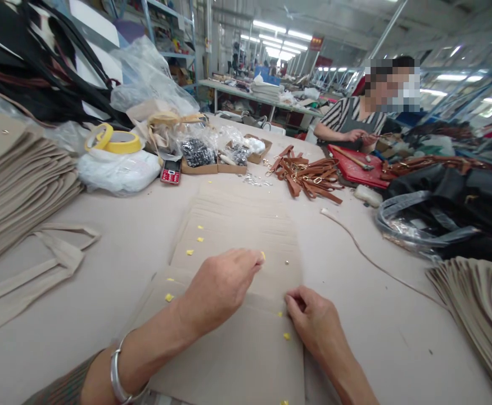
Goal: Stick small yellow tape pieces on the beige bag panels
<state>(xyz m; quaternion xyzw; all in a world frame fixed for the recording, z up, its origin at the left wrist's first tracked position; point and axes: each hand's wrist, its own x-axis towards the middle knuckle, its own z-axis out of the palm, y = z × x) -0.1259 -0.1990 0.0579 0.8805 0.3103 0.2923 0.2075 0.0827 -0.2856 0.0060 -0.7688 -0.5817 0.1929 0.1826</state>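
Several beige panels (233, 349) lie overlapped in a long row down the middle of the surface (368, 320), running from its near side toward its far edge, with small yellow bits (168, 297) along both sides. I judge each panel light and thin, more supple than stiff: the stack (26, 185) toward the surface's left edge bends in soft curves. Lifted by one corner, a panel would probably sag, and the smooth-looking faces may slide over one another. I have the fingers of my left hand (224, 281) closed together above the row, tips at a yellow bit (263, 256); I cannot tell whether they grip it or merely touch it. My right hand (317, 315) rests at the row's right side, thumb and forefinger curled close together; I cannot tell if they pinch the panel edge. I would take a panel by opposite side edges, clear of the yellow bits and the small metal stud (287, 262), with a light pinch that leaves no crease.
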